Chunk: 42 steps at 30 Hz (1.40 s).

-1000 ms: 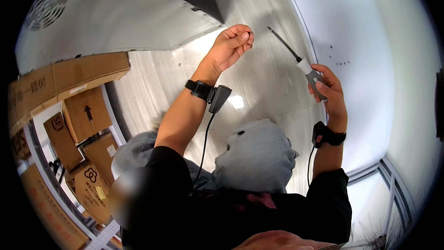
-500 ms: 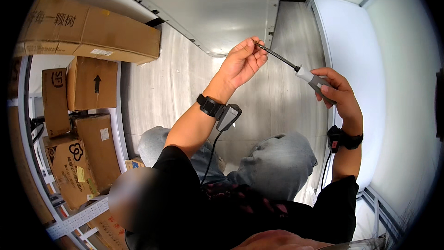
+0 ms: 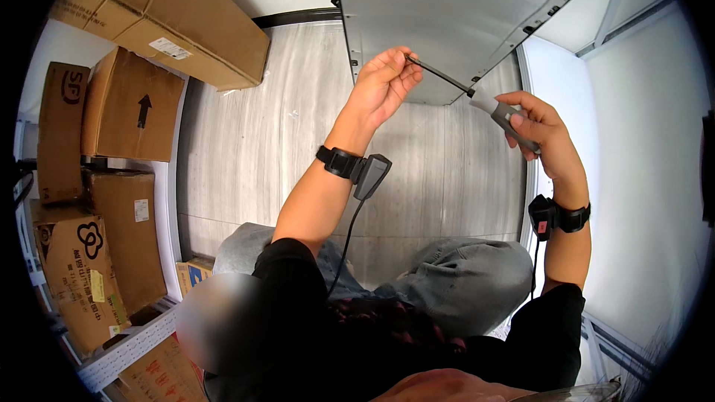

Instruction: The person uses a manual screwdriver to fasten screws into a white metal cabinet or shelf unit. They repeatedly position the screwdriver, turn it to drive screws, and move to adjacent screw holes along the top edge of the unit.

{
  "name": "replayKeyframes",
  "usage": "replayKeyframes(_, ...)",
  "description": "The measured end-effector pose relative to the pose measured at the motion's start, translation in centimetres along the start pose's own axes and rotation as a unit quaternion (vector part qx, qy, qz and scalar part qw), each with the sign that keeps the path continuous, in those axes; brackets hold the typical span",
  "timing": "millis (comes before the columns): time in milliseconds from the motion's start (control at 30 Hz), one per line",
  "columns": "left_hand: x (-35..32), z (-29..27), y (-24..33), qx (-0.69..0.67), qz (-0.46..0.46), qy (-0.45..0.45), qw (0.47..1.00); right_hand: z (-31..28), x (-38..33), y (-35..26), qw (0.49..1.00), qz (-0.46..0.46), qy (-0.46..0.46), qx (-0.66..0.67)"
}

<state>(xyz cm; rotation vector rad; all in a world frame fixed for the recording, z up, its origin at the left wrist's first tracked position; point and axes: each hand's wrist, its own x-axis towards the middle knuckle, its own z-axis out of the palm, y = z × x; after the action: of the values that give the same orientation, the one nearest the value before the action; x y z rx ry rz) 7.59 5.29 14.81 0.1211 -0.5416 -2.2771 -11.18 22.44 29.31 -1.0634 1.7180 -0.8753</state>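
Note:
A screwdriver (image 3: 439, 76) with a long dark shaft and a grey handle slants between my two hands. My right hand (image 3: 542, 128) is wrapped round its handle. At the far end of the shaft, the thumb and fingers of my left hand (image 3: 386, 89) are pinched together at the tip. Whatever small piece may sit between them is too small to make out. Just beyond both hands stands a large grey metal panel or cabinet (image 3: 424, 22), with a round slotted vent at its far edge. The screwdriver is held apart from the floor.
Cardboard boxes (image 3: 134, 108) fill a white metal rack (image 3: 134, 339) on the left, with a long carton (image 3: 186, 26) at the far left. A white panel (image 3: 633, 156) runs along the right. My bent knees (image 3: 469, 275) are above the wood-patterned floor (image 3: 298, 149).
My view has shifted, so the metal panel now appears further right and its round vent shows. My hands keep the same hold on the screwdriver.

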Motion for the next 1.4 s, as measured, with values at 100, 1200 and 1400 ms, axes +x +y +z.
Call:
replayKeyframes(100, -0.3, -0.5, 1.4, -0.047, 0.018, 0.001, 0.999, 1.9, 0.6, -2.0, 1.0, 0.025, 0.0, 0.018)
replayKeyframes(1200, 0.4, -5.2, 9.8, 0.273, -0.124, 0.16, 0.941, 22.5, 4.8, 7.0, 0.951, -0.007, 0.044, 0.306)
replayKeyframes(1400, 1.3, -2.9, 9.8, 0.314, -0.134, 0.182, 0.922, 23.8, 4.7, 5.7, 0.944, -0.037, 0.018, 0.327)
